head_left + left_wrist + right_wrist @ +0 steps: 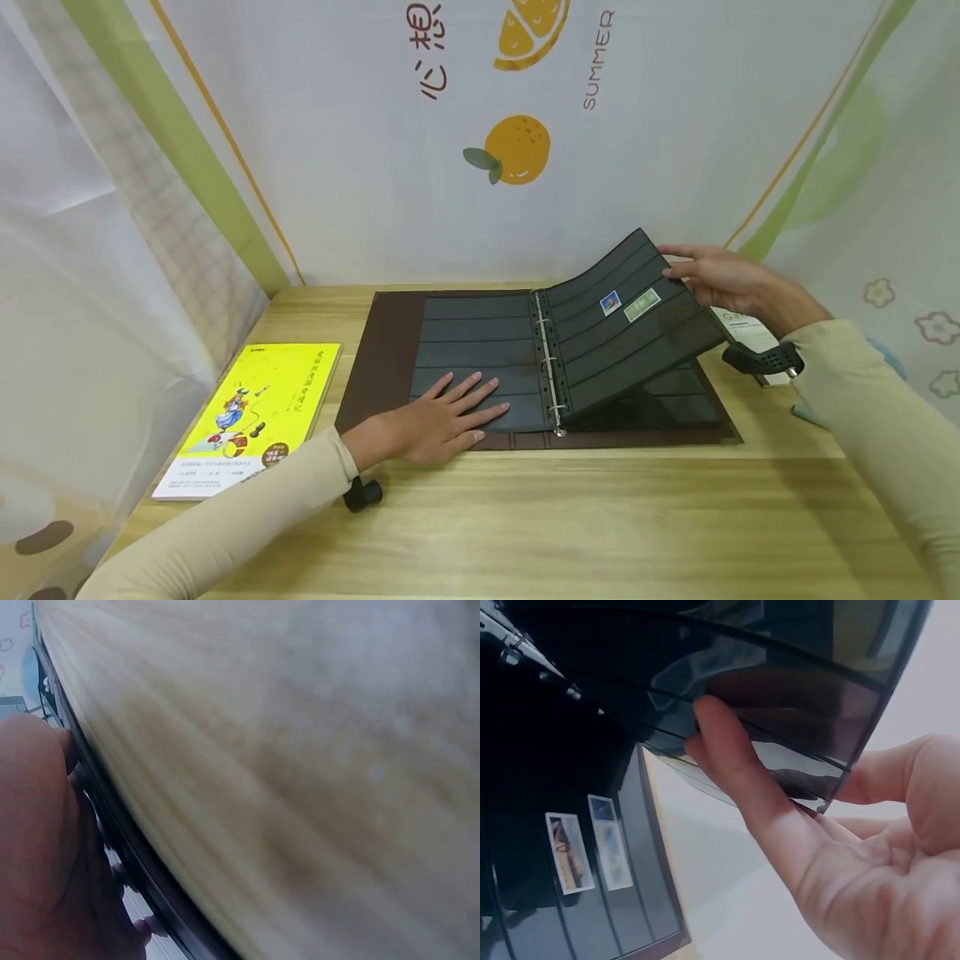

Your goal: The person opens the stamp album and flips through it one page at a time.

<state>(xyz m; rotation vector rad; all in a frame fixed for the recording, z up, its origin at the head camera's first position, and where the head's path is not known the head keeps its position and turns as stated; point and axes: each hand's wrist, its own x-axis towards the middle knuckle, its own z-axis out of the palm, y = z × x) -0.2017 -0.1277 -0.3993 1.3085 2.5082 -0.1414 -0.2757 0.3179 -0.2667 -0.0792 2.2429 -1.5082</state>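
Observation:
A brown ring-binder stamp album (382, 350) lies spread on the table. My left hand (431, 427) rests with fingers straight and spread on the lower part of the left black page (476, 321). On the right side, my right hand (723, 282) pinches the outer edge of a raised black stamp page (615, 358) between thumb and fingers. That page tilts up from the metal rings (547, 358). It bears a blue stamp (611, 302) and a green stamp (642, 305). Beneath it, in the right wrist view, another page carries two stamps (570, 853).
A yellow book (262, 400) lies left of the album on the wooden table (525, 517). Partly hidden behind the right wrist is a white printed item (750, 333). Printed curtains (360, 167) hang behind and at both sides.

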